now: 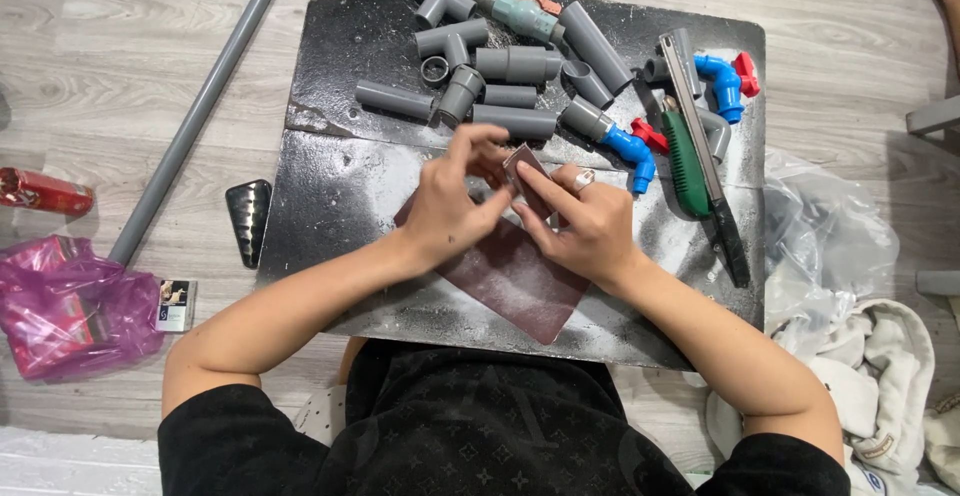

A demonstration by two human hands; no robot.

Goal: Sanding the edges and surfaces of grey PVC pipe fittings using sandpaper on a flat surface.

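Black board (330,206) on the floor (130,86) bears grey pipe fittings (510,64), apparently sandpaper (515,276).

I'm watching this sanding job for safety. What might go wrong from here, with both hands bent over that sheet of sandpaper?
1. Both hands, left hand and right hand, pinch the reddish-brown sandpaper sheet at its folded edge; bare fingertips may get scraped.
2. The green-handled hand saw lies just beside the right hand; a sideways slip might meet its blade.
3. The loose grey plastic pipe fittings sit just beyond the hands and might roll if nudged.
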